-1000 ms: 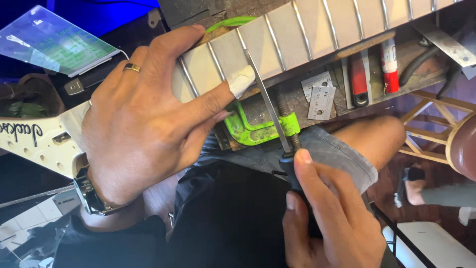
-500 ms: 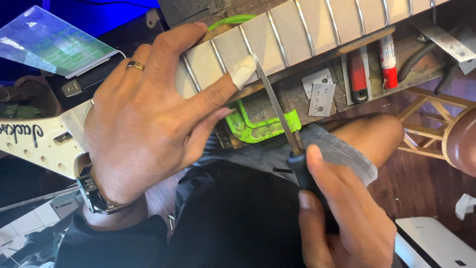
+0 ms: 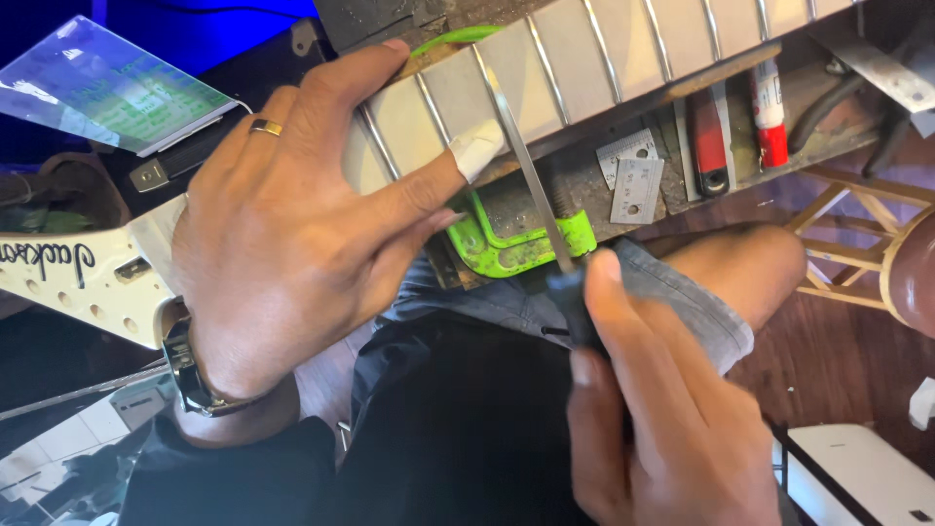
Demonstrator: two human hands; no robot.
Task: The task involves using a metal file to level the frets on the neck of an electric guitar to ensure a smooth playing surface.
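Black is showing on the handle of a slim metal file (image 3: 531, 185), and the right hand (image 3: 662, 409) is gripping that handle nearest the camera, fingers (image 3: 609, 292) curled fully closed around it, thumb running up along the top; the steel blade is slanting up and away from the hand, lying across the guitar neck (image 3: 584, 68) along one of its metal frets; below the hand, grey denim shorts and a bare knee (image 3: 740, 263) are filling the foreground beside dark clothing; the left hand (image 3: 292, 244) is resting flat, fingers spread wide and clamping nothing, palm pressing on the neck near the pale headstock (image 3: 88, 282); its thumb, wrapped at the tip in white tape (image 3: 477, 151), is touching the fretboard just beside the file's blade; a gold ring is sitting on one finger and a dark wristwatch (image 3: 190, 375) on the wrist; under the neck a bright green clamp (image 3: 511, 244) is lying on the desk (image 3: 584, 190); further along the desk, two small grey metal plates (image 3: 633, 175) are lying side by side, near a red-handled tool (image 3: 709, 146) and a red and white marker (image 3: 769, 107); a clear plastic sheet (image 3: 107, 93) is lying at the far left
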